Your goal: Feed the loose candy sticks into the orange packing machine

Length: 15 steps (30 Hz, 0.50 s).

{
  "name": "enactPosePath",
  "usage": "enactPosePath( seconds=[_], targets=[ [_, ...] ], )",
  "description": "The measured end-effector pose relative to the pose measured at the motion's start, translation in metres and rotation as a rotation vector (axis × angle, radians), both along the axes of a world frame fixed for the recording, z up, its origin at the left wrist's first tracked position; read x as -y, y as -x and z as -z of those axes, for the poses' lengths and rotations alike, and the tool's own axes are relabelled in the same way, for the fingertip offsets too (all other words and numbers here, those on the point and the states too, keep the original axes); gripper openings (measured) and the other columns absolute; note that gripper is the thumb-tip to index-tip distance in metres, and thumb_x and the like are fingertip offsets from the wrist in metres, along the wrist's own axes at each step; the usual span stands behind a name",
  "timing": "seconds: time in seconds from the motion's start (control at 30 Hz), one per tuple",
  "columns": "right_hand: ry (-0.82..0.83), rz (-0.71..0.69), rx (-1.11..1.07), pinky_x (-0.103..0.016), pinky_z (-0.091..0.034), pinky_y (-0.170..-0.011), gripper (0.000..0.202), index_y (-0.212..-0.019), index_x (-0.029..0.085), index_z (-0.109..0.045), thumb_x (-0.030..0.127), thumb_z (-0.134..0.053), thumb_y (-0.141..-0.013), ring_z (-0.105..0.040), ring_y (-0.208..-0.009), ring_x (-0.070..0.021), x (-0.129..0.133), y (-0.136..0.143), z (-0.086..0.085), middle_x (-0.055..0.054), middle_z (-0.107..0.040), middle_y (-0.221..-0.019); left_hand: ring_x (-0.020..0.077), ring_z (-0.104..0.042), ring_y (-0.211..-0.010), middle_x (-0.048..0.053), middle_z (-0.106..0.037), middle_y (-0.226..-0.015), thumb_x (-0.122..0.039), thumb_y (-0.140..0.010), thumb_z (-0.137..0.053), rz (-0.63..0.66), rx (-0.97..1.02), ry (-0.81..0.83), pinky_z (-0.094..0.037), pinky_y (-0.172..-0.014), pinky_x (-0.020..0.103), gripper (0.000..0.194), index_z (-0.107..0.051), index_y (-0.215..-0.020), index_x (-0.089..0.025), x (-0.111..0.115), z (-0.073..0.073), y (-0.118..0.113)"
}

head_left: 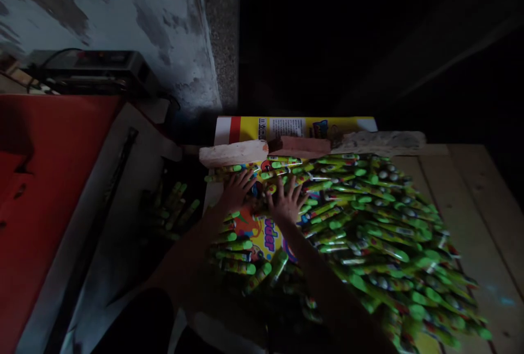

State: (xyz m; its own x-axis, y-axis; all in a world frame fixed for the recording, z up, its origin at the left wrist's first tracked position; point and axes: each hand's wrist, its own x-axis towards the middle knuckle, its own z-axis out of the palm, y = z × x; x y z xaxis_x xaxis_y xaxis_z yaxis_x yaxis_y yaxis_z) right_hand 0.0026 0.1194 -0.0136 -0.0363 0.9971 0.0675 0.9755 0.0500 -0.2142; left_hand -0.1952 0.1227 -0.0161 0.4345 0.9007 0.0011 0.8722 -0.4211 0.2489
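Note:
Many green-capped tubes with colourful labels (385, 228) lie heaped on a printed yellow sheet (268, 234) over a wooden table. My left hand (237, 190) has its fingers spread at the upper left of the sheet, touching or just over a few tubes beside a whitish block (234, 153). To its right, my right hand (287, 201) rests with spread fingers at the left edge of the heap, on or just above the tubes. Neither hand is wrapped round a tube. Dim light hides what lies under the palms.
A reddish block (301, 147) and a long grey block (380, 142) line the table's back edge. Bare planks (470, 201) show at the right. More tubes (176, 206) lie lower left, beside a red-topped surface (53, 179). A dark metal device (98, 70) stands behind it.

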Motion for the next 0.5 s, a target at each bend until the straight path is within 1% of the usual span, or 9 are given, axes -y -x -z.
enactPosePath(
  seconds=[0.07, 0.13, 0.17, 0.23, 0.33, 0.4, 0.43, 0.5],
  targets=[
    [-0.005, 0.022, -0.012, -0.075, -0.011, -0.107, 0.069, -0.155, 0.024, -0.023, 0.054, -0.036, -0.094, -0.008, -0.145, -0.0467, 0.018, 0.02, 0.001, -0.014, -0.009, -0.163, 0.0315, -0.013, -0.149, 0.011, -0.02, -0.161, -0.055, -0.093, -0.041, 0.019, -0.031, 0.011, -0.01, -0.118, 0.053, 0.072, -0.028, -0.152, -0.017, 0.019, -0.003, 0.021],
    [-0.001, 0.024, -0.008, -0.074, -0.009, -0.109, 0.073, -0.156, 0.019, -0.018, 0.051, -0.039, -0.093, -0.004, -0.147, -0.0438, 0.032, 0.037, 0.002, -0.015, -0.011, -0.162, 0.0327, -0.011, -0.15, 0.013, -0.019, -0.161, -0.055, -0.091, -0.044, 0.012, -0.069, 0.037, -0.008, -0.118, 0.055, 0.076, -0.025, -0.153, -0.015, 0.037, -0.005, 0.044],
    [0.006, 0.005, -0.007, -0.071, -0.009, -0.111, 0.074, -0.156, 0.015, -0.017, 0.05, -0.039, -0.093, -0.005, -0.147, -0.0415, 0.038, 0.046, 0.002, -0.016, -0.013, -0.162, 0.033, -0.011, -0.15, 0.014, -0.018, -0.161, -0.055, -0.09, -0.045, 0.001, -0.087, 0.058, -0.009, -0.118, 0.055, 0.078, -0.024, -0.153, -0.013, 0.045, -0.006, 0.056],
    [0.027, -0.07, -0.022, -0.065, -0.009, -0.115, 0.073, -0.154, 0.008, -0.021, 0.047, -0.038, -0.094, -0.009, -0.148, -0.0371, 0.048, 0.063, 0.004, -0.018, -0.018, -0.16, 0.0335, -0.011, -0.149, 0.015, -0.017, -0.161, -0.056, -0.088, -0.048, -0.014, -0.115, 0.107, -0.011, -0.118, 0.055, 0.081, -0.024, -0.153, -0.012, 0.059, -0.008, 0.079],
    [0.051, -0.203, -0.062, -0.059, -0.011, -0.118, 0.073, -0.149, 0.0, -0.03, 0.047, -0.037, -0.094, -0.016, -0.147, -0.0355, 0.058, 0.095, 0.005, -0.021, -0.026, -0.157, 0.0345, -0.012, -0.149, 0.016, -0.019, -0.161, -0.056, -0.087, -0.05, -0.041, -0.124, 0.152, -0.012, -0.118, 0.057, 0.081, -0.028, -0.151, -0.013, 0.073, -0.011, 0.112],
    [0.053, -0.293, -0.077, -0.057, -0.013, -0.118, 0.073, -0.146, -0.002, -0.035, 0.048, -0.039, -0.093, -0.02, -0.145, -0.0365, 0.062, 0.115, 0.004, -0.025, -0.028, -0.155, 0.034, -0.013, -0.149, 0.017, -0.021, -0.16, -0.056, -0.088, -0.049, -0.058, -0.09, 0.138, -0.014, -0.118, 0.057, 0.081, -0.026, -0.152, -0.011, 0.077, -0.011, 0.125],
    [0.049, -0.346, -0.08, -0.057, -0.014, -0.117, 0.072, -0.145, -0.001, -0.037, 0.048, -0.041, -0.093, -0.022, -0.145, -0.0371, 0.062, 0.122, 0.002, -0.025, -0.029, -0.154, 0.0333, -0.013, -0.149, 0.018, -0.022, -0.159, -0.055, -0.09, -0.047, -0.064, -0.062, 0.116, -0.015, -0.118, 0.056, 0.08, -0.025, -0.152, -0.01, 0.078, -0.011, 0.128],
    [0.024, -0.408, -0.085, -0.059, -0.015, -0.116, 0.066, -0.144, 0.005, -0.042, 0.046, -0.042, -0.093, -0.023, -0.145, -0.0373, 0.058, 0.125, -0.002, -0.025, -0.029, -0.155, 0.0323, -0.013, -0.149, 0.021, -0.024, -0.158, -0.052, -0.092, -0.044, -0.068, 0.004, 0.057, -0.017, -0.119, 0.055, 0.077, -0.023, -0.152, -0.007, 0.076, -0.01, 0.12]
  ],
)
